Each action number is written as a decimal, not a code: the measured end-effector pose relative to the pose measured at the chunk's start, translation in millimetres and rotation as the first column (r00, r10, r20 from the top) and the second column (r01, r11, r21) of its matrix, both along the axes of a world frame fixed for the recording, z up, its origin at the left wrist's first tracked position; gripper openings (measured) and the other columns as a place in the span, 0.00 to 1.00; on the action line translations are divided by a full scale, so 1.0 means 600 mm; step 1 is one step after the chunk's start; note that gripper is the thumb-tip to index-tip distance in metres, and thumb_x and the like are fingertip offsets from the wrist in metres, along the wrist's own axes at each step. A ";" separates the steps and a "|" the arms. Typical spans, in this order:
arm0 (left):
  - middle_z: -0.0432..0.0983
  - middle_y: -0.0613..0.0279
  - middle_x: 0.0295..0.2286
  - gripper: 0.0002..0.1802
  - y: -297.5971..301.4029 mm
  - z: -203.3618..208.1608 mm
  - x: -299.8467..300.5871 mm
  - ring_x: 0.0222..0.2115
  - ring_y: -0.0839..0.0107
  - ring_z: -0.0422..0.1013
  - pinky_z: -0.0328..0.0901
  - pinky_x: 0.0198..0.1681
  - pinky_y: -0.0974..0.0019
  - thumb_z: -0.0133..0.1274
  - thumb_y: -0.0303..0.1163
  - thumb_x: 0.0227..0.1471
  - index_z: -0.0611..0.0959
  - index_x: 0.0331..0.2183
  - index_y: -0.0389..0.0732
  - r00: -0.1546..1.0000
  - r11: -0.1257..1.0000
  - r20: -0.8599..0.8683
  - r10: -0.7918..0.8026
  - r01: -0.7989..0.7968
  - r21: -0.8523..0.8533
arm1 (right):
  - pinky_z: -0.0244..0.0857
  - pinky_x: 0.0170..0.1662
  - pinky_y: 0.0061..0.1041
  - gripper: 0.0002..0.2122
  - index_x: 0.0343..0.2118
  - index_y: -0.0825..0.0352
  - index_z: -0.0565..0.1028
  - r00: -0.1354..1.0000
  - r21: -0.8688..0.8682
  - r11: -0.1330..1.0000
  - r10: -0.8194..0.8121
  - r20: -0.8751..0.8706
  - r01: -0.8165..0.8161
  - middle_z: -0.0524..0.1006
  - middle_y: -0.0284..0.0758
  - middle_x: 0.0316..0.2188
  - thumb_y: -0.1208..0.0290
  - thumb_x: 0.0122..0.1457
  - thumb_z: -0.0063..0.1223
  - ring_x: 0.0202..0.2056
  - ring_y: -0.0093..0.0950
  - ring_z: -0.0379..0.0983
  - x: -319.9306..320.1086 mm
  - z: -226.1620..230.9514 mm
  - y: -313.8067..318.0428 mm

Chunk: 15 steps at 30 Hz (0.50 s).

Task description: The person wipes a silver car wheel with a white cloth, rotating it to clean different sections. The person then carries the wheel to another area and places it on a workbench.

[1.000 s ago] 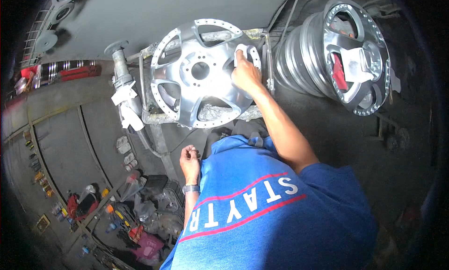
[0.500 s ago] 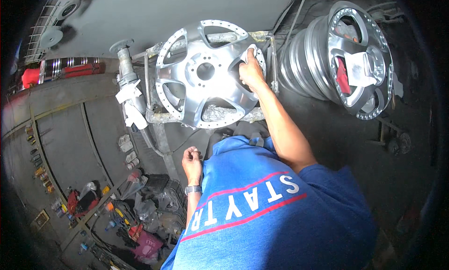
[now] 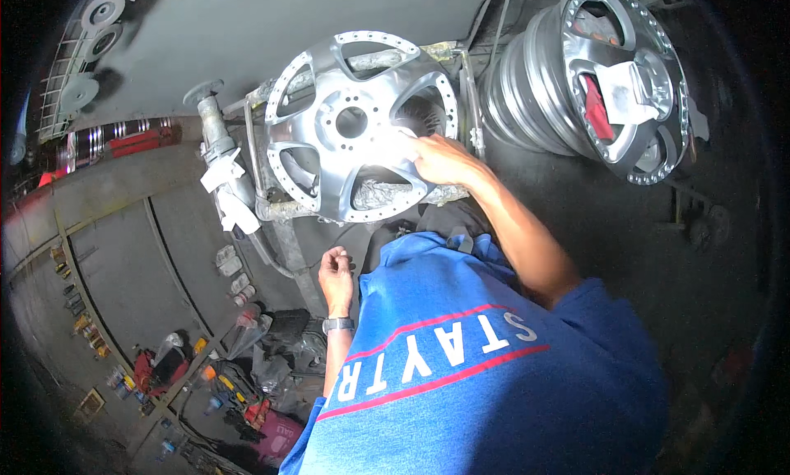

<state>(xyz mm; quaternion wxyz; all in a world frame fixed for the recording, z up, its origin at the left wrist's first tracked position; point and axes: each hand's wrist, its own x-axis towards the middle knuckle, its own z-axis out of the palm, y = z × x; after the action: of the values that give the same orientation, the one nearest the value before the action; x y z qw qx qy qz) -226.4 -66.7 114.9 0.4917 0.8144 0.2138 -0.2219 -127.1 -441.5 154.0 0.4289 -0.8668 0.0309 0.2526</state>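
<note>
A silver five-spoke wheel face is being held up by a metal frame on the far side of the wearer, its front turned toward the viewer. Being round, it is showing no long axis; its hub is lying just left of the fingertips of the right hand and slightly farther off. The right hand is the nearer one and is touching the wheel: its fingers are being held together on a white cloth, partly lost in glare, and are pointing left. The right forearm is slanting in from the near right.

The left hand is hanging on the near side, apart from the wheel, beside a blue shirt. Its fingers are being held curled; whether anything is being gripped cannot be told. A watch is being worn on that wrist.

To the right, a second wheel is resting tilted, with a white sheet and a red cloth lying against its spokes.
</note>
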 end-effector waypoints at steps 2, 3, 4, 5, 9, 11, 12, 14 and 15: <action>0.81 0.64 0.33 0.11 -0.001 0.014 0.004 0.31 0.75 0.76 0.74 0.39 0.67 0.55 0.33 0.68 0.83 0.45 0.35 0.999 1.000 -0.042 0.018 -0.017 0.020 | 0.71 0.50 0.56 0.26 0.63 0.61 0.67 1.000 -0.009 1.000 0.020 -0.006 -0.020 0.81 0.56 0.47 0.73 0.59 0.48 0.48 0.58 0.78 -0.033 0.003 -0.015; 0.81 0.64 0.33 0.11 0.001 0.012 0.004 0.32 0.76 0.76 0.73 0.39 0.68 0.54 0.32 0.68 0.82 0.45 0.35 0.999 1.000 -0.032 0.008 -0.007 0.026 | 0.71 0.50 0.55 0.27 0.63 0.61 0.68 1.000 -0.007 1.000 -0.008 -0.001 0.008 0.81 0.56 0.47 0.74 0.58 0.48 0.47 0.57 0.79 -0.059 -0.003 -0.018; 0.81 0.65 0.32 0.10 0.005 0.007 0.004 0.32 0.76 0.76 0.73 0.38 0.69 0.54 0.32 0.68 0.82 0.45 0.35 1.000 0.999 -0.021 -0.001 0.002 0.032 | 0.71 0.50 0.55 0.27 0.63 0.60 0.68 0.999 -0.005 0.999 -0.036 0.003 0.036 0.81 0.55 0.47 0.74 0.58 0.48 0.46 0.57 0.79 -0.084 -0.014 -0.023; 0.81 0.65 0.32 0.10 0.008 0.003 0.002 0.32 0.76 0.76 0.72 0.37 0.69 0.54 0.32 0.69 0.82 0.45 0.35 1.000 0.999 -0.013 -0.009 0.010 0.039 | 0.72 0.53 0.50 0.31 0.68 0.58 0.68 0.998 -0.041 0.998 -0.053 -0.031 0.052 0.78 0.54 0.54 0.78 0.58 0.48 0.51 0.54 0.78 -0.110 -0.040 -0.028; 0.80 0.66 0.32 0.10 0.004 -0.001 -0.023 0.31 0.78 0.75 0.70 0.36 0.71 0.54 0.32 0.68 0.82 0.45 0.35 0.999 0.999 -0.010 0.037 -0.037 -0.027 | 0.72 0.53 0.50 0.31 0.69 0.59 0.67 0.996 -0.069 0.995 -0.074 -0.051 0.070 0.78 0.56 0.54 0.78 0.59 0.49 0.50 0.55 0.78 -0.178 -0.048 -0.043; 0.79 0.67 0.31 0.10 -0.004 0.002 -0.025 0.30 0.78 0.74 0.69 0.36 0.71 0.54 0.32 0.68 0.82 0.45 0.35 0.999 0.998 -0.027 0.041 -0.043 -0.044 | 0.72 0.50 0.53 0.33 0.70 0.58 0.64 0.995 -0.086 0.992 -0.091 -0.038 0.088 0.80 0.56 0.50 0.78 0.58 0.48 0.47 0.56 0.79 -0.180 -0.047 -0.030; 0.79 0.67 0.31 0.10 -0.003 -0.001 -0.025 0.30 0.78 0.73 0.70 0.36 0.71 0.54 0.32 0.68 0.82 0.45 0.35 0.999 0.998 -0.027 0.041 -0.042 -0.046 | 0.72 0.49 0.54 0.33 0.70 0.57 0.63 0.994 -0.095 0.991 -0.102 -0.030 0.099 0.81 0.56 0.48 0.77 0.58 0.47 0.45 0.57 0.80 -0.177 -0.047 -0.022; 0.79 0.67 0.32 0.10 0.004 -0.010 -0.033 0.30 0.78 0.73 0.70 0.37 0.71 0.54 0.32 0.68 0.82 0.45 0.35 0.999 0.998 -0.026 0.045 -0.046 -0.046 | 0.72 0.47 0.55 0.33 0.70 0.58 0.62 0.993 -0.063 0.992 -0.108 0.037 0.111 0.82 0.56 0.46 0.77 0.58 0.47 0.44 0.57 0.80 -0.155 -0.051 -0.008; 0.79 0.67 0.32 0.10 0.005 -0.013 -0.035 0.30 0.78 0.73 0.70 0.37 0.71 0.54 0.31 0.68 0.82 0.45 0.36 0.999 0.998 -0.017 0.039 -0.039 -0.039 | 0.71 0.47 0.55 0.33 0.70 0.58 0.62 0.993 -0.055 0.993 -0.104 0.061 0.107 0.82 0.56 0.45 0.77 0.58 0.47 0.44 0.57 0.80 -0.134 -0.052 -0.004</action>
<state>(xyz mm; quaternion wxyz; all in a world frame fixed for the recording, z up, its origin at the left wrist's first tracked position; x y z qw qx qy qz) -247.5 -63.6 107.0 0.5102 0.7983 0.2292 -0.2233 -207.8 -444.0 122.6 0.4171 -0.8829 0.0714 0.2035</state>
